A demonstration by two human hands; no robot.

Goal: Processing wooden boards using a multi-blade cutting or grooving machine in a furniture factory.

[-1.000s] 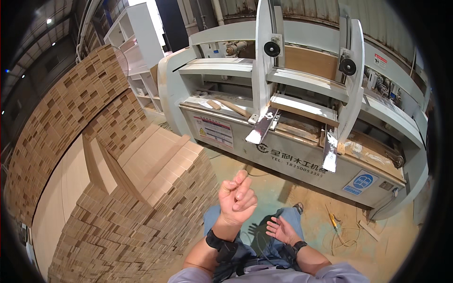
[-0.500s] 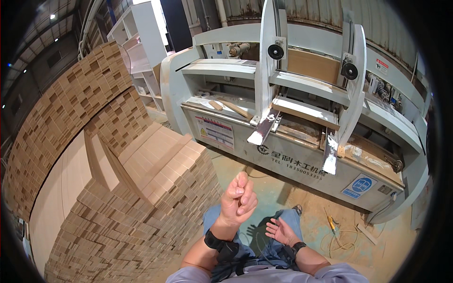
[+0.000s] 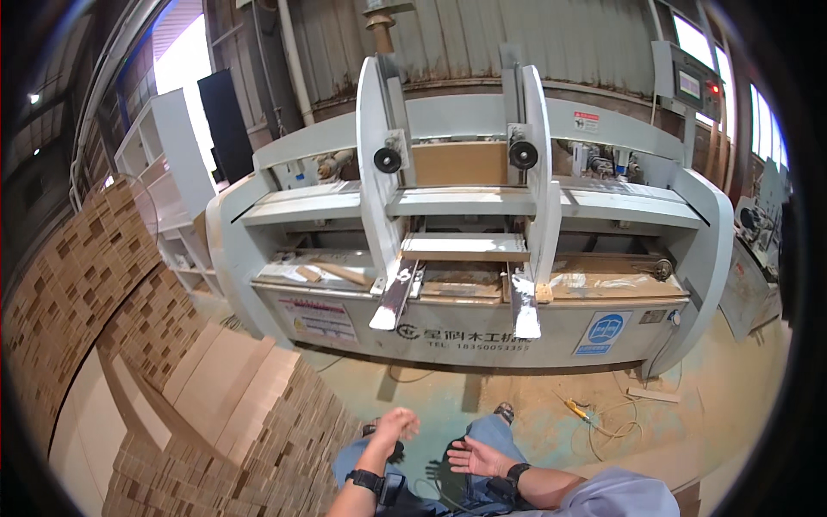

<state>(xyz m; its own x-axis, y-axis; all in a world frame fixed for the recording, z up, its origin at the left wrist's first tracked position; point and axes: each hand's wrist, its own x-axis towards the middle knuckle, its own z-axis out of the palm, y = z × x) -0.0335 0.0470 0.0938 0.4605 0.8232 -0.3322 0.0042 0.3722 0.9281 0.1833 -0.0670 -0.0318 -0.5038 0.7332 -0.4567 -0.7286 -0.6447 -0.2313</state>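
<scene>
My left hand point(image 3: 399, 426) is raised over my lap with its fingers bent and smeared by motion, so I cannot make out whether they are closed. Nothing shows in it. My right hand point(image 3: 480, 457) is open and holds nothing, its palm partly turned up and its fingers spread over my right leg. Both wrists wear dark bands. In front of me stands a long pale grey woodworking machine point(image 3: 465, 355) with two upright arms and black round knobs. A wooden board point(image 3: 465, 255) with a white upper face lies across its two support bars. Neither hand touches the machine.
Big stacks of wooden strips point(image 3: 250, 405) rise on my left. On the floor to the right lie a yellow air-gun-like tool point(image 3: 575, 410) with a coiled hose and a loose wood strip point(image 3: 653, 395). A control box point(image 3: 689, 86) hangs at the back right.
My view has swung right, so the machine now sits nearer the middle and the stacks farther left. My left hand has come lower and its fingers have moved. My right hand stays open.
</scene>
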